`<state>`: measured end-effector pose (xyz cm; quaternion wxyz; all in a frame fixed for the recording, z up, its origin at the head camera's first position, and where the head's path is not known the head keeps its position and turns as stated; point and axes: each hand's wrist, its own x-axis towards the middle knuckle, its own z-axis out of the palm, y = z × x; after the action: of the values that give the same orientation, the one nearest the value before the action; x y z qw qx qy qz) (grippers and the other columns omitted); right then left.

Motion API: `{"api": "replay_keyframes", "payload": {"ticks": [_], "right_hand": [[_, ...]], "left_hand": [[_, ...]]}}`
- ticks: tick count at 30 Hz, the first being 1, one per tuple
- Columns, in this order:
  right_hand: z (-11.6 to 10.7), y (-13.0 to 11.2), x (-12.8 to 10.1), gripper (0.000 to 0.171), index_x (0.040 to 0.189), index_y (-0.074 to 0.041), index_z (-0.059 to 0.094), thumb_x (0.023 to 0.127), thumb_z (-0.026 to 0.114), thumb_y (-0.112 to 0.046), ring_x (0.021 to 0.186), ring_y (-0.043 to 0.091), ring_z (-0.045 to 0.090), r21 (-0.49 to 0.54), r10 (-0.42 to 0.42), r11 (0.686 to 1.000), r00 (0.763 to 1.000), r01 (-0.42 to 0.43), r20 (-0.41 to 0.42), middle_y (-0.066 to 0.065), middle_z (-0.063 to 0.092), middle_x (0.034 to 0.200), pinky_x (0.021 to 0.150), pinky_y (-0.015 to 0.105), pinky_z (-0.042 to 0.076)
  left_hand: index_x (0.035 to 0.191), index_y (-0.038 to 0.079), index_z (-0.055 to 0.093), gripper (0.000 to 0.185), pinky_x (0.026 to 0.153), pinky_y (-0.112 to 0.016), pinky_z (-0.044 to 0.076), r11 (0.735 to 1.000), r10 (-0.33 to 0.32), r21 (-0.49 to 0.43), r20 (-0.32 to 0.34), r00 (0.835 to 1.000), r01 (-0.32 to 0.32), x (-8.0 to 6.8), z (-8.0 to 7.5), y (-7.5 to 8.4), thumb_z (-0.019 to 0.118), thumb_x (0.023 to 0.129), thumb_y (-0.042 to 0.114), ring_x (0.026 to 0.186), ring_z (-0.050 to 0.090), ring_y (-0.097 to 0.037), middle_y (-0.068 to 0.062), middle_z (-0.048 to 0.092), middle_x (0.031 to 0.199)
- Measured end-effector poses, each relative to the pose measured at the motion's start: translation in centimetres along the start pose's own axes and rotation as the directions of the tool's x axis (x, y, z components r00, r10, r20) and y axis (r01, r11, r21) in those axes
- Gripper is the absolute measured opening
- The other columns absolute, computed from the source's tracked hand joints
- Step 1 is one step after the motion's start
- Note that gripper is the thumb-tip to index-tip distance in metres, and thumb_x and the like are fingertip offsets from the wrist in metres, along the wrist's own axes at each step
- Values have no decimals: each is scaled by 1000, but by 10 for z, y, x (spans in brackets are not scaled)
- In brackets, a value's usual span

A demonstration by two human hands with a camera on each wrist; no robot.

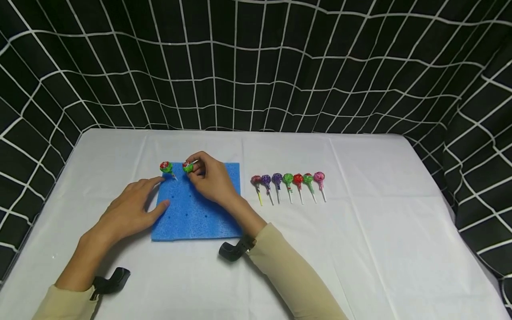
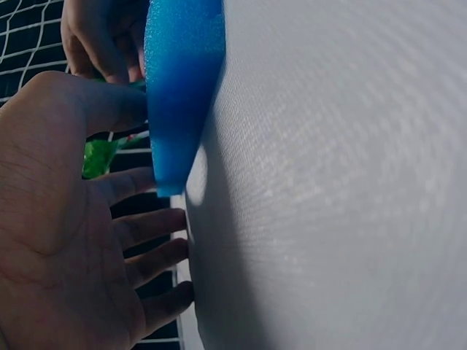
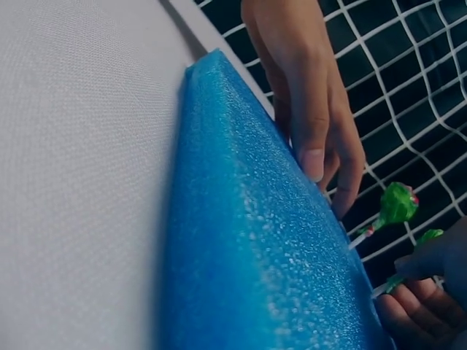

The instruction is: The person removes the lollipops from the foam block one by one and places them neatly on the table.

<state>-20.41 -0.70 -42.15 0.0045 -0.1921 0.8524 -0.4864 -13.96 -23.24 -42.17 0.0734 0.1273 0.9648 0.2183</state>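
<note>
In the head view, my right hand pinches a lollipop with a red and green wrapper over the far part of a blue foam board. Its stick end is close to the board's surface in the right wrist view. A matching lollipop stands tilted in the board's far left corner, its white stick pointing down into the foam. My left hand rests along the board's left side, fingers extended, with the thumb over the edge. Small dark holes show in the foam's near half.
Right of the board, several lollipops lie in a row on the white tablecloth, with purple, green, red and pink wrappers and sticks toward me. A black curtain with a white grid surrounds the table's back and sides.
</note>
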Motion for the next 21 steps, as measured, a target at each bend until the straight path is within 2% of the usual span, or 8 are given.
{"api": "replay_keyframes", "payload": {"ticks": [12, 21], "right_hand": [[11, 1, -2, 30, 126, -1, 67, 96, 69, 3, 95, 24, 74, 41, -26, 999, 999, 27, -30, 17, 76, 106, 79, 12, 57], [11, 2, -2, 32, 125, -1, 65, 94, 70, 6, 95, 25, 75, 91, -21, 995, 997, 28, -72, 18, 75, 105, 79, 13, 58]], "left_hand": [[161, 7, 40, 73, 116, -74, 39, 1000, 2, 16, -4, 1000, -2, -4, 1, -3, 62, 103, 46, 149, 41, -52, -28, 48, 160], [162, 7, 39, 73, 118, -73, 38, 1000, 4, 5, -1, 1000, -4, -3, 1, -3, 60, 103, 46, 150, 40, -51, -27, 47, 160]]}}
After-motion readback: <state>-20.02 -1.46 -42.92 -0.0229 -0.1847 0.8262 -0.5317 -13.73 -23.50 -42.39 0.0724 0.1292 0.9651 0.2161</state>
